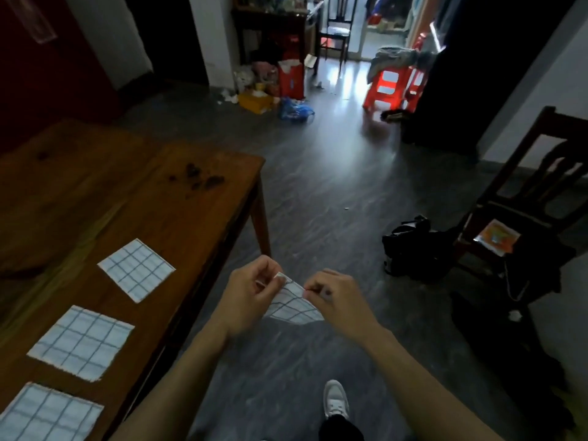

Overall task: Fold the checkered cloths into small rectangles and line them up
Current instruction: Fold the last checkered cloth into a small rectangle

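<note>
Three folded checkered cloths lie in a row on the wooden table. Just off its edge, above the floor, the left hand pinches one corner of a fourth checkered cloth. The right hand pinches the opposite corner, and the cloth hangs between them.

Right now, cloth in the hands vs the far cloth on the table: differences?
The held cloth hangs in the air over the floor, pinched by the left hand and right hand; the far cloth lies untouched on the wooden table. Held cloth sags unevenly; far cloth lies flat, squared. Both share the blue-checked pattern.
</note>
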The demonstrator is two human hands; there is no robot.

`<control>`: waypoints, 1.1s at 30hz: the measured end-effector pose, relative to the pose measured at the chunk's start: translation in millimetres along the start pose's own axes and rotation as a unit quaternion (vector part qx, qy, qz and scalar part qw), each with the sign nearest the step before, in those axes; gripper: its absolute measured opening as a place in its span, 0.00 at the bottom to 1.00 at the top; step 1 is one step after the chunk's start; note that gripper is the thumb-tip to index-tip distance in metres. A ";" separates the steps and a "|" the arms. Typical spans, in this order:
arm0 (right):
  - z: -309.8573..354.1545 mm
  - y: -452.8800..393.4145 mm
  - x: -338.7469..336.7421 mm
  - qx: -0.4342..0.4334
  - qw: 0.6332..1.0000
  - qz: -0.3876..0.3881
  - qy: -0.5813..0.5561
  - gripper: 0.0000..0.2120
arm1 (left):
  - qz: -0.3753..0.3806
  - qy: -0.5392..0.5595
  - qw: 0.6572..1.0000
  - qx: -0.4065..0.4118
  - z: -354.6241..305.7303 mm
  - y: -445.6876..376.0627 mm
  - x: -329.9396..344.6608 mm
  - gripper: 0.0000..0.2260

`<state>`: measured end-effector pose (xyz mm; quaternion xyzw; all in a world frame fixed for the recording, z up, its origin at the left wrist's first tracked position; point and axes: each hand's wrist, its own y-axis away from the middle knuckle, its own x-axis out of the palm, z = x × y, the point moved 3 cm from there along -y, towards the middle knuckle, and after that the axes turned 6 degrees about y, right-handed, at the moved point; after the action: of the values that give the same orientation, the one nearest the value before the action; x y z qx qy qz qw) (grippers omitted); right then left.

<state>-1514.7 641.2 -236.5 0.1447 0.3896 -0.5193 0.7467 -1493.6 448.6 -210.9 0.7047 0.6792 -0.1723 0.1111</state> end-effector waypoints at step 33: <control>4.7 -374.0 97.9 -0.103 0.967 0.219 -0.077 0.11 | -0.334 0.042 0.930 -0.151 112.7 -177.6 -183.9 0.04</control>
<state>-1829.6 416.7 -234.5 0.1086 0.3413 -0.3104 0.8806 -1684.1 244.9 -227.9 0.4190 0.8972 -0.0650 0.1239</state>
